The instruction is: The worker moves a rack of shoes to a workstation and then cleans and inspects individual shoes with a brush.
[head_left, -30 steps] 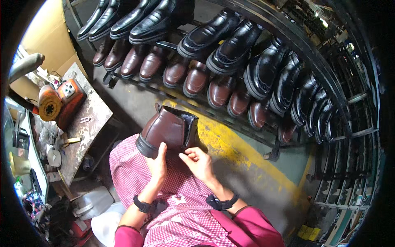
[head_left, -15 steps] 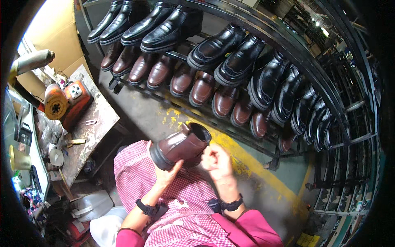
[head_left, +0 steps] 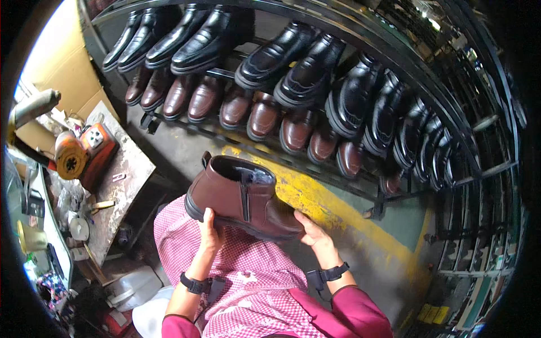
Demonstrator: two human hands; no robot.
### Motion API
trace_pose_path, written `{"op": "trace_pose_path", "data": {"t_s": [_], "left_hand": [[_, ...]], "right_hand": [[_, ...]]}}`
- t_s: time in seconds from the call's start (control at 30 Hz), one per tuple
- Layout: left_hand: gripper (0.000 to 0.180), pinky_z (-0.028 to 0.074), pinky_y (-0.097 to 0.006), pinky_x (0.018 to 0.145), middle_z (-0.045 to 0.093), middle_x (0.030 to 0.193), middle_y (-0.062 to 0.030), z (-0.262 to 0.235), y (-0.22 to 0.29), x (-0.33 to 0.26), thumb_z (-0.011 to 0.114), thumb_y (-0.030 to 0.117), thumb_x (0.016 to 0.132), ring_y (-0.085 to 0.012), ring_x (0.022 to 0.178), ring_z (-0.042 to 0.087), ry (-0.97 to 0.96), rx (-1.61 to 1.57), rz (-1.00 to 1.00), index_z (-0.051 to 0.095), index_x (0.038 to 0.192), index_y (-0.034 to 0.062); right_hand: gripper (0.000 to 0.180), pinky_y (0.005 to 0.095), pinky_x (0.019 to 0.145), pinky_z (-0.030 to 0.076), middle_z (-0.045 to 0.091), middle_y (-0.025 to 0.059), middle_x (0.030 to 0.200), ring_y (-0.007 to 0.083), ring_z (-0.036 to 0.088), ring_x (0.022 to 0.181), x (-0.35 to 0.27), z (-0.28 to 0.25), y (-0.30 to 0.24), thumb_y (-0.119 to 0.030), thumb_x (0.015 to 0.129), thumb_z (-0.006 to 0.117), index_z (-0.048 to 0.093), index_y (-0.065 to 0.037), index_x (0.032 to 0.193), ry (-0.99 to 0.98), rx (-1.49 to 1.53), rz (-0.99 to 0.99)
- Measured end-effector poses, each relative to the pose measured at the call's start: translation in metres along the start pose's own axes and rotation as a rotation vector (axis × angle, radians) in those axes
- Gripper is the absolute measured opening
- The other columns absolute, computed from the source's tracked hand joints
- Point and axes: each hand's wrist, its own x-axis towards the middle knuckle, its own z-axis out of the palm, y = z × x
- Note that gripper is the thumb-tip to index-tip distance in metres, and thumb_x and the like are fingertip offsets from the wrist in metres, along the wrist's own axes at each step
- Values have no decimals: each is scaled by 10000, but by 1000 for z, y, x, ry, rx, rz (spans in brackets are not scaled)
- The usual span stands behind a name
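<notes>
Brown boot [head_left: 225, 194]: at the centre of your view, above your checked apron [head_left: 239, 290], its opening toward 12 o'clock and its toe toward 4 o'clock.
Left hand [head_left: 211, 235]: gripping the heel end at the boot's 8 o'clock, your thumb on the near side.
Right hand [head_left: 313, 231]: gripping the toe at the boot's 4 o'clock.
Zip [head_left: 245, 201]: on the side facing you.
Rack [head_left: 222, 74]: 11 to 2 o'clock, bearing black boots [head_left: 310, 76] above brown pairs [head_left: 264, 118].
Counter [head_left: 135, 160]: 9 to 10 o'clock, under an orange machine [head_left: 98, 143].
</notes>
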Motion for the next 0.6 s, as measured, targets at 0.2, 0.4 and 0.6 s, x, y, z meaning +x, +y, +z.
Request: {"op": "trace_pose_path", "data": {"t_s": [0.2,0.4,0.6], "left_hand": [[637,306,-380,971,385,1282,-106,60,25,6,388,516,832,-215,1148,394,-485,-353,-250,309,1289,80],[470,316,-322,958,404,1264,-117,56,-17,20,387,349,883,-207,1137,410,-250,148,-344,383,1256,64],[473,427,-367,860,488,1164,-132,43,-43,19,423,326,870,-247,1015,512,-212,387,-402,364,1247,47]], "right_hand": [[745,287,958,305,491,84,1162,176,441,1098,-26,-26,6,-93,603,741,368,27,1236,-17,-88,-238],[725,288,941,318,527,84,1106,166,474,1038,-70,-71,-24,-9,527,761,433,38,1172,242,-177,-539],[652,388,946,343,484,125,1164,238,450,1090,-113,-167,3,-159,644,689,397,-16,1209,512,33,-885]]}}
